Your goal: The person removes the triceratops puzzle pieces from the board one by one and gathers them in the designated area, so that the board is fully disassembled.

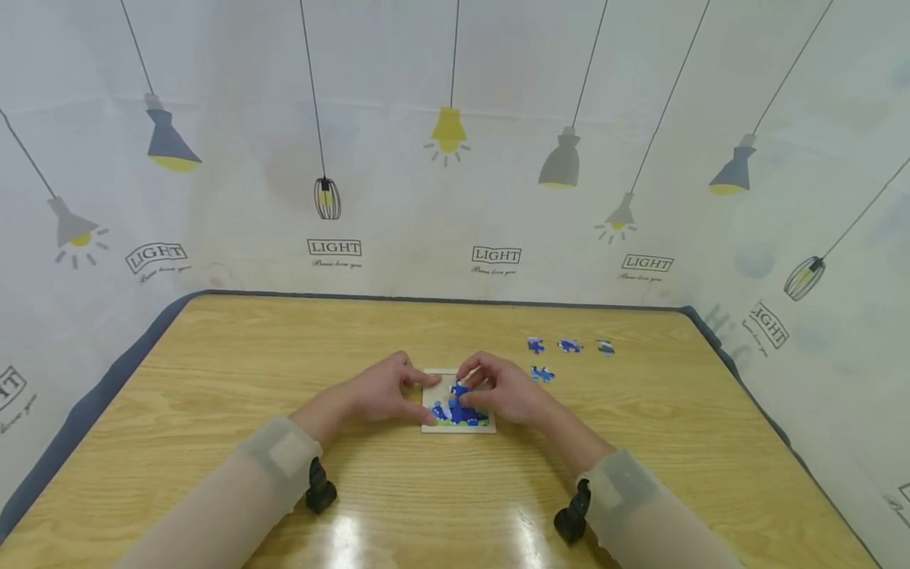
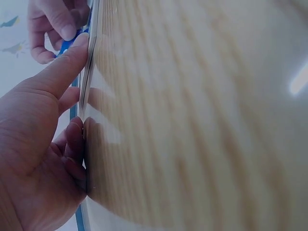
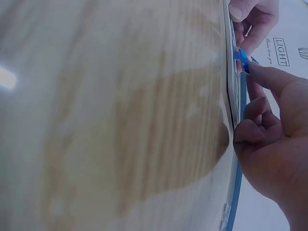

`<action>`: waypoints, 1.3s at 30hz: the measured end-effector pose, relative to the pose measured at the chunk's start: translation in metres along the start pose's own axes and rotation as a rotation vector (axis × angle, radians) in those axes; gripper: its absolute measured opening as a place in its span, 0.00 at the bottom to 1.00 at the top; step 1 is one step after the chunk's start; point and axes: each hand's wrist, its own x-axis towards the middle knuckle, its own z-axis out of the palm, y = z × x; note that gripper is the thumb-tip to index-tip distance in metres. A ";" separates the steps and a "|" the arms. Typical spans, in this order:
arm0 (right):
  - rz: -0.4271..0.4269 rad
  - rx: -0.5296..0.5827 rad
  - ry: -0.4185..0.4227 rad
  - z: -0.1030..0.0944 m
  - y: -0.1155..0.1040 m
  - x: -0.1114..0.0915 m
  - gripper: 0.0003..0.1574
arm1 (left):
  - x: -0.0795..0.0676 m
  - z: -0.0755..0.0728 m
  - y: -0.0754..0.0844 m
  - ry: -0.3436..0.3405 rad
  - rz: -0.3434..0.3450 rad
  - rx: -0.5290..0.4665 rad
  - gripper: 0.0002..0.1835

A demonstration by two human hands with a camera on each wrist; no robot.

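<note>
A small square jigsaw board (image 1: 459, 429) with a light rim lies on the table, its lower part filled with blue and green pieces. My left hand (image 1: 387, 389) rests on the board's left side, with the thumb low on it and the index finger near the upper left corner. In the left wrist view the left thumb (image 2: 67, 62) lies straight over the board's edge. My right hand (image 1: 508, 389) pinches a blue puzzle piece (image 3: 242, 58) between thumb and fingers, tilted up close over the board's middle.
Behind and right of the board lie several loose pieces: a blue and pink piece (image 1: 535, 345), a blue piece (image 1: 569, 346), a green and white piece (image 1: 605, 347) and a light blue piece (image 1: 543, 374). A lamp-printed curtain (image 1: 398, 237) borders the wooden table (image 1: 235, 371).
</note>
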 end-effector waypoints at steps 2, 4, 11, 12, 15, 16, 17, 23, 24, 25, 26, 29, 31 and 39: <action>-0.006 0.015 0.009 0.000 0.000 -0.001 0.14 | 0.000 0.000 0.000 -0.001 -0.003 0.001 0.38; -0.017 0.037 0.019 -0.001 0.000 -0.003 0.13 | 0.000 0.000 0.000 -0.003 -0.003 0.002 0.38; -0.037 0.100 0.073 -0.021 0.009 -0.020 0.15 | -0.001 -0.001 0.001 0.003 -0.003 0.006 0.39; -0.032 0.102 0.081 -0.026 0.011 -0.024 0.15 | -0.002 -0.001 0.002 0.003 -0.003 0.003 0.39; -0.011 0.108 0.113 -0.043 0.020 -0.034 0.17 | -0.002 -0.002 0.003 0.001 -0.001 -0.007 0.39; 0.001 0.104 0.122 -0.049 0.023 -0.037 0.17 | -0.003 -0.002 0.003 0.000 0.001 -0.009 0.39; 0.014 0.096 0.135 -0.055 0.027 -0.040 0.18 | -0.003 -0.002 0.003 0.000 0.000 -0.009 0.39; 0.091 0.032 0.185 -0.089 0.055 -0.056 0.20 | -0.003 -0.001 0.002 -0.003 -0.001 -0.013 0.40; 0.104 0.015 0.191 -0.094 0.059 -0.058 0.20 | -0.002 -0.001 0.002 -0.005 -0.003 -0.013 0.40; 0.117 -0.003 0.199 -0.099 0.064 -0.060 0.20 | -0.002 -0.001 0.002 -0.006 -0.005 -0.010 0.40; 0.131 -0.023 0.205 -0.103 0.068 -0.061 0.20 | -0.002 -0.001 0.002 -0.007 -0.006 -0.007 0.40; 0.159 -0.101 0.228 -0.113 0.076 -0.064 0.20 | -0.001 0.000 0.001 -0.010 -0.010 -0.006 0.40; 0.182 -0.145 0.240 -0.118 0.080 -0.064 0.19 | -0.001 0.000 0.002 -0.009 -0.011 -0.005 0.40; 0.236 -0.301 0.269 -0.126 0.089 -0.059 0.22 | -0.003 -0.001 0.003 -0.007 -0.016 -0.002 0.40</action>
